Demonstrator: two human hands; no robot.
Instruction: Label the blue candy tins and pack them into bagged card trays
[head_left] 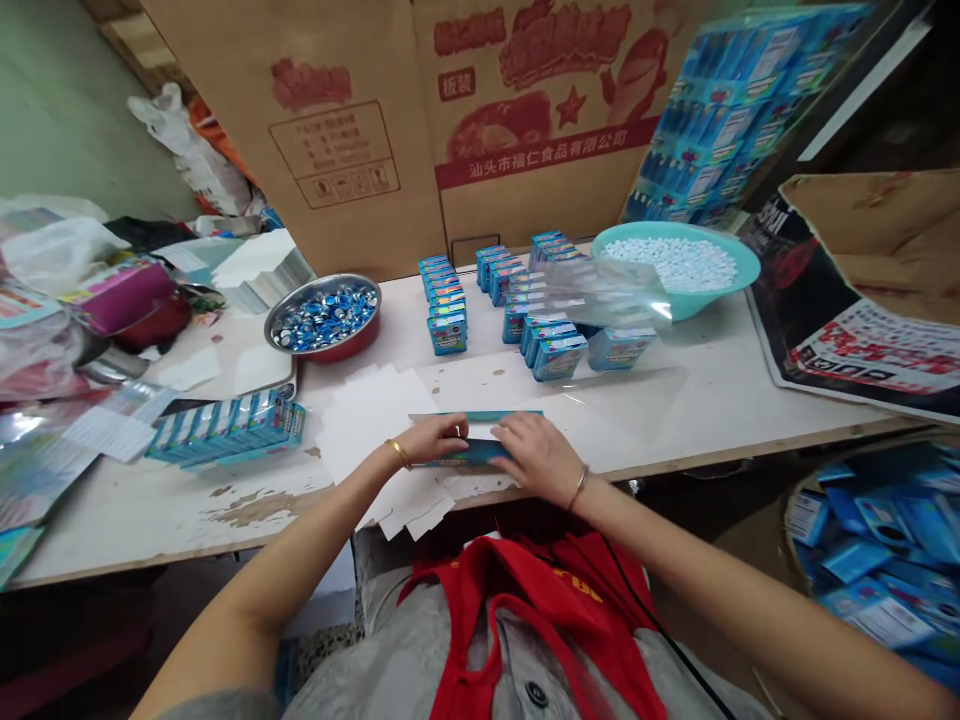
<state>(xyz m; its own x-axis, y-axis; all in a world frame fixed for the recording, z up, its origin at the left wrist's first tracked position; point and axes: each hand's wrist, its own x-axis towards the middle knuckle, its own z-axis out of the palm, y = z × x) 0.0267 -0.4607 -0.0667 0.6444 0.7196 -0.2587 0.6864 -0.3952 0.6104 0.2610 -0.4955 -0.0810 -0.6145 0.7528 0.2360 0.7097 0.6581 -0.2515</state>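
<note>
A long blue printed cardboard piece (472, 452), partly folded with its pale inside showing, lies at the table's front edge between my hands. My left hand (435, 438) is closed on its left end, the thumb and fingers curled over it. At its right end, my right hand (538, 455) grips the piece, fingers bent over the upper and lower edges. Several white sheets (375, 410) spread under and left of my left hand. Beyond the hands stand rows of small blue boxes (448, 333), some to the right under clear plastic film (600, 295).
A metal bowl (367, 340) of blue-and-silver pieces is at the left, a turquoise basin (682, 300) of white pellets at the right. A filled blue tray (232, 430) lies left. Cartons (360, 240) wall the back. A container of blue packs (885, 550) stands lower right.
</note>
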